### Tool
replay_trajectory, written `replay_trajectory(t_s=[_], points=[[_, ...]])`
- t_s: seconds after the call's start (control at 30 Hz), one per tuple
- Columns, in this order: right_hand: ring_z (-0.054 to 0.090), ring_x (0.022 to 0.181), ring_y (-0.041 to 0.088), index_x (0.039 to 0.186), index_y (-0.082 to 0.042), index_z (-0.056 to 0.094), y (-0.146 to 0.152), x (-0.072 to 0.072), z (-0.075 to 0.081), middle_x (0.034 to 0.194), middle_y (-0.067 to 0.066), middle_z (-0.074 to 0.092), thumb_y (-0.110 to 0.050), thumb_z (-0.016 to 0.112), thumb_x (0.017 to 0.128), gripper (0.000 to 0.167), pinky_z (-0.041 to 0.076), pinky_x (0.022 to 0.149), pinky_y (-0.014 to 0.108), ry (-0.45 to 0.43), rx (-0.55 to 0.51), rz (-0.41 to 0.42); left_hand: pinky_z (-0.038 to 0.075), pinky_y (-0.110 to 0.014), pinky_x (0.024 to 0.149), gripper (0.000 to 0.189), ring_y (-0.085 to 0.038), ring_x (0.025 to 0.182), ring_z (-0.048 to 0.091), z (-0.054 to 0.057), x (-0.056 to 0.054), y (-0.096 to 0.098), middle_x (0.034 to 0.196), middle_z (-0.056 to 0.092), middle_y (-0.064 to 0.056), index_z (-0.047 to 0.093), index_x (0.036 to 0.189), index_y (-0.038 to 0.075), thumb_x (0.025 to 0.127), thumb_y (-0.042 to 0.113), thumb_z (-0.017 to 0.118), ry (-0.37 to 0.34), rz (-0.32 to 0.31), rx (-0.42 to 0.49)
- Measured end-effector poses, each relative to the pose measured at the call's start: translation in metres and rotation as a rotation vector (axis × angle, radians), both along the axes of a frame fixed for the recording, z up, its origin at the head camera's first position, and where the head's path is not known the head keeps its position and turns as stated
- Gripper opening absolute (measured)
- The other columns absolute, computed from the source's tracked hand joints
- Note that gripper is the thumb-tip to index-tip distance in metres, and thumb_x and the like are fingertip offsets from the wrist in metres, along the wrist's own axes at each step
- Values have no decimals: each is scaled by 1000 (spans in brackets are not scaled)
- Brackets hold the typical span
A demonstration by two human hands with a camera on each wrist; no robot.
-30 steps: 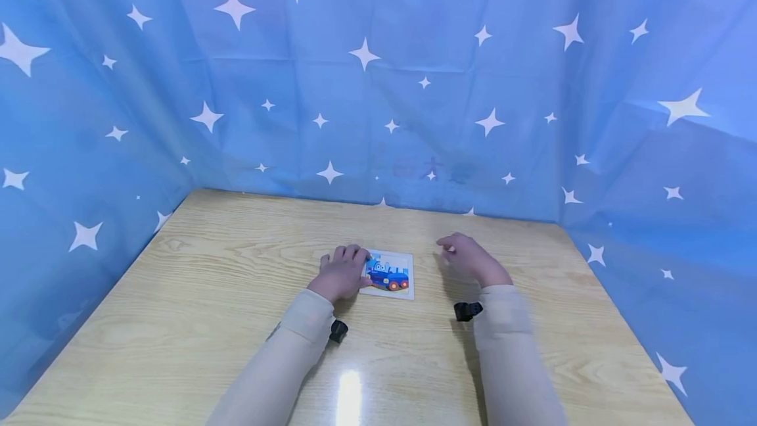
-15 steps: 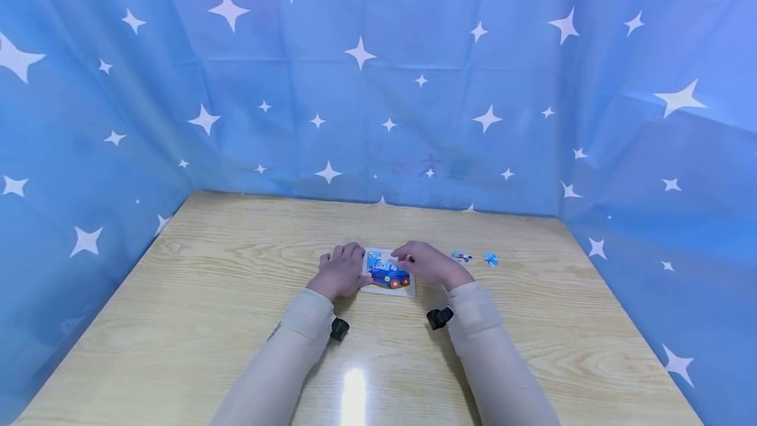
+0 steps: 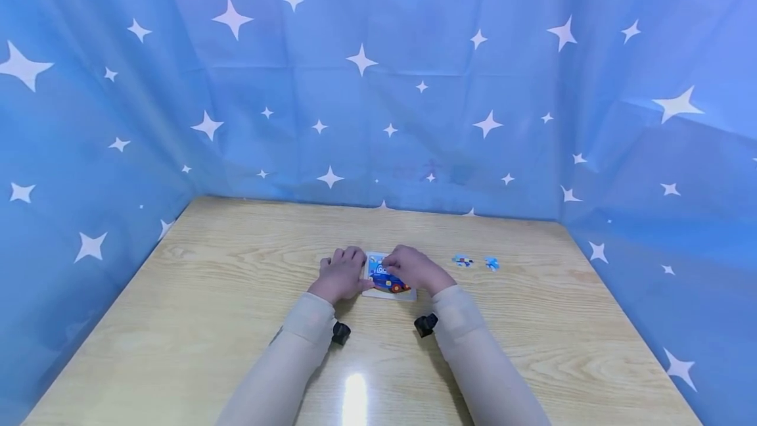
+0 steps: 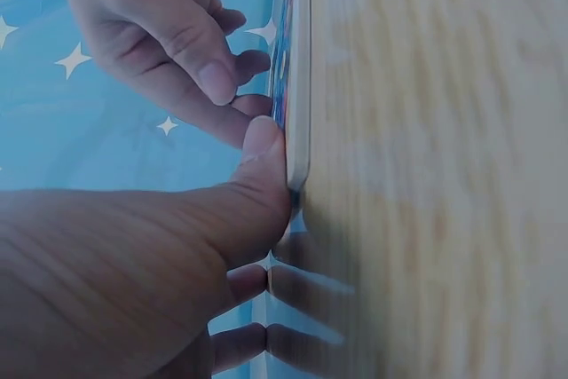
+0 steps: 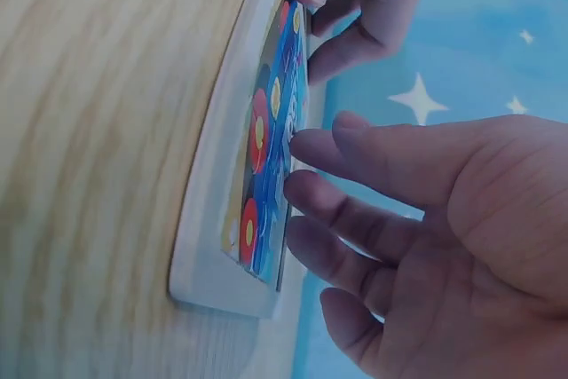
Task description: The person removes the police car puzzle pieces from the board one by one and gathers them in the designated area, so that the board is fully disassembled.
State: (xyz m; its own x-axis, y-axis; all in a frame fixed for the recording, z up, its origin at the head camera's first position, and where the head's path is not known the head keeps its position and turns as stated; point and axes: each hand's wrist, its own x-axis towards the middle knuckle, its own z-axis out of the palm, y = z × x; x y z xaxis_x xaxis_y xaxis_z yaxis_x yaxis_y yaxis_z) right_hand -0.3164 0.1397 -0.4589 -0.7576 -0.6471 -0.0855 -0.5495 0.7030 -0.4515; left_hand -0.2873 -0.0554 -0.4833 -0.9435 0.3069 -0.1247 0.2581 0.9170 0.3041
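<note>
Left hand (image 3: 340, 276): fingers spread beside the puzzle's left edge, thumb resting on the frame.
Right hand (image 3: 416, 269): fingers bent, tips brought close together against the picture; whether a piece is pinched between thumb and forefinger cannot be told.
Framed puzzle (image 3: 390, 295): flat between the two hands, directly beneath the right fingertips; visible print shows a blue vehicle with eyes and red wheels.
First loose piece (image 3: 463, 260): on the table, right of the right hand, apart from it.
Second loose piece (image 3: 492, 263): farther right of that hand, near the first, not touching it.
Table (image 3: 236, 347): wood-grained, under both hands.
Curtain (image 3: 331, 91): blue, white-starred, beyond the hands.
</note>
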Motion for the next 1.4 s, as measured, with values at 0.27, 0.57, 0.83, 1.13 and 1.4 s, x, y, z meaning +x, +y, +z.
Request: replay_trajectory(t_s=[0.27,0.57,0.83,1.13,1.4], points=[[55,82,17,96,-4,76,-5,-2,-2,82,-1,62,-6,57,104,21,48,80,37,-33,2,-129,32,-59,106,57,-32,134,37,2,2,0,153,39,-8,50,140,13,99,51,61,-4,0,5],[64,98,23,109,0,72,-14,-2,-7,106,9,65,-4,64,99,13,54,89,41,-33,-14,-241,33,-58,105,59,-32,136,36,3,4,0,155,38,-8,49,143,13,99,50,60,-9,-8,-9],[62,89,21,91,-3,68,-25,3,-3,97,5,62,0,72,93,5,54,82,36,118,16,-241,33,-58,105,57,-32,134,37,2,4,0,155,38,-8,49,141,12,100,51,59,-7,-8,-20],[66,100,24,112,-3,68,-28,-2,-7,110,9,68,2,73,91,22,55,86,38,25,-57,-311,32,-59,106,60,-33,135,36,2,5,0,155,38,-10,47,144,10,100,50,59,-11,-7,-15],[65,104,24,120,-1,70,-27,-8,-5,112,10,67,0,74,92,29,54,90,38,-40,-33,-294,30,-60,107,61,-34,136,35,-2,1,0,155,37,-9,46,147,12,101,50,58,-15,-10,-10]])
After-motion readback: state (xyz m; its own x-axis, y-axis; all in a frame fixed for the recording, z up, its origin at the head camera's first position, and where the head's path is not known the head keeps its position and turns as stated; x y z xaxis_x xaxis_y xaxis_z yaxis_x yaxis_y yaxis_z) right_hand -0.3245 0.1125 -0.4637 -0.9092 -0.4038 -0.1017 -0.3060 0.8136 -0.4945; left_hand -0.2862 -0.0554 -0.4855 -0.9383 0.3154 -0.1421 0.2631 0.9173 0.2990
